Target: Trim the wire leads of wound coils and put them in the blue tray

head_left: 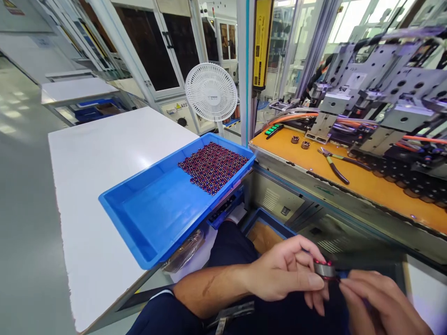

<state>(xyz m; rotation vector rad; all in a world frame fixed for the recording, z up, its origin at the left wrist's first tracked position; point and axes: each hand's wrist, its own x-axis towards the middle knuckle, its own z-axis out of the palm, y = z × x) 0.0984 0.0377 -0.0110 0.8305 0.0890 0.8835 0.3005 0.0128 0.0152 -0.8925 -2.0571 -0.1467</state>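
Observation:
My left hand (284, 272) is closed on a small motor stator (324, 269), a grey metal ring with red bumps on its top and red along its lower edge. Thumb and fingers pinch the ring from the side, above my lap. Close against its right side is my right hand (384, 298), slightly blurred, with thumb and forefinger pressed together at the stator's lower edge. Whatever lies between those fingertips is too small to make out; a thin dark strand seems to run there.
A blue tray (150, 209) on the white table (91, 186) holds many small red-and-dark parts (216, 165) at its far end. Behind it stands a white fan (211, 92). On the machine's orange top (296, 153) lie pliers (333, 165) and two ring-shaped parts (300, 142).

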